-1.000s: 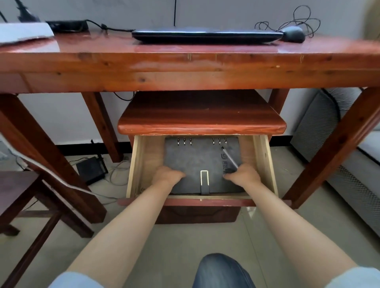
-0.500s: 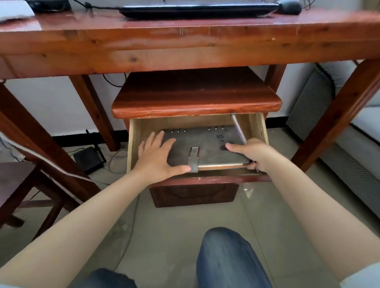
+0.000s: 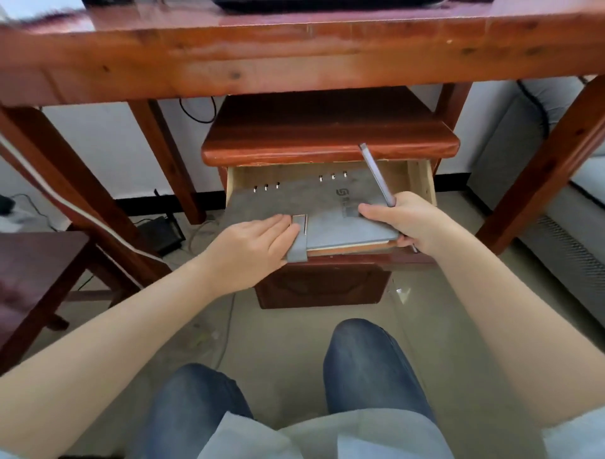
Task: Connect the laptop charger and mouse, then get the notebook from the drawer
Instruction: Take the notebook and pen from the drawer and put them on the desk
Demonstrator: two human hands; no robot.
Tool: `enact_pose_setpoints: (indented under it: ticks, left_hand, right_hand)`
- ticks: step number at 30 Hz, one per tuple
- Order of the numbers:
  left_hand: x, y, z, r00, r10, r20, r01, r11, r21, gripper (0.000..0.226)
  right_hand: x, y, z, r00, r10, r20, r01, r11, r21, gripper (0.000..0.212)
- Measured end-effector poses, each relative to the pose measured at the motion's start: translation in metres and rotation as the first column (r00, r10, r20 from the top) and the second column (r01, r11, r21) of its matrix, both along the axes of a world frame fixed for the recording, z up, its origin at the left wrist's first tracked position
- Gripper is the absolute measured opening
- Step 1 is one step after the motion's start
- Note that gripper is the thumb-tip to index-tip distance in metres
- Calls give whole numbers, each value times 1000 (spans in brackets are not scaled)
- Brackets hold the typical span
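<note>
Head view: the person sits facing a wooden desk (image 3: 294, 62) with an open drawer (image 3: 420, 183) below it, both bare arms reaching in.
Notebook place: the grey notebook (image 3: 314, 203) lies half out of the drawer, its near edge raised above the drawer front, its far edge inside under the small shelf (image 3: 327, 137).
Left hand: the left hand (image 3: 252, 244) lies flat and spread on the cover beside the clasp strap (image 3: 298, 242), pressing rather than gripping; whether any finger curls under the edge cannot be told.
Right hand: the right hand (image 3: 406, 222) is closed on the near right corner of the notebook, thumb on top, and a pen (image 3: 376, 177) sticks up from the same fist.
Orientation: the long axis runs left to right across the drawer; the ring-bound spine faces away from the person, the opening edge and strap face them, and the cover tilts up toward the near side.
Done: the drawer is open and the notebook is in hand.
Unclear: the laptop (image 3: 320, 3) is cut off at the top edge, so its charger and mouse connections probably cannot be judged.
Left: likely lifting the notebook fully clear.
</note>
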State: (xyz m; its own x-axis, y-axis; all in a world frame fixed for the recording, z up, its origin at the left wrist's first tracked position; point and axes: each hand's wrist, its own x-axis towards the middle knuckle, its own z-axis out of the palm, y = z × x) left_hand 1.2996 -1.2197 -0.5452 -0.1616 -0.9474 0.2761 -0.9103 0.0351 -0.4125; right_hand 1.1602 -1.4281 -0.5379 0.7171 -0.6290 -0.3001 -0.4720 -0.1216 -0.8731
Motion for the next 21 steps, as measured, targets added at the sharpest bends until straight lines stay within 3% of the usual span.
enact_pose_setpoints:
  ticks: [6, 9, 11, 14, 17, 19, 21]
  left_hand:
    - [15, 10, 42, 986, 109, 129, -105, 994, -32, 48]
    - [31, -10, 51, 979, 143, 144, -145, 989, 6, 46]
    - [42, -28, 50, 982, 156, 103, -158, 987, 14, 46]
    - [56, -60, 41, 973, 198, -115, -198, 980, 10, 50]
    - [64, -90, 36, 931, 322, -170, -313, 947, 79, 57]
    - [61, -102, 37, 915, 350, -198, -340, 937, 86, 58]
    - [57, -106, 36, 919, 340, -201, -337, 940, 50, 60]
  right_hand:
    - [23, 8, 30, 976, -5, 219, 6, 1000, -6, 17]
    - [37, 0, 36, 966, -84, 243, 81, 996, 22, 21]
    - [42, -6, 37, 962, -126, 241, 118, 992, 44, 22]
    - [37, -17, 34, 942, -224, 251, 235, 972, -13, 25]
    - [15, -19, 22, 950, -246, 193, 299, 894, -334, 35]
    - [-5, -11, 1, 984, -173, 40, 171, 859, -483, 39]
    - [-22, 7, -29, 979, -118, -167, 22, 874, -485, 47]
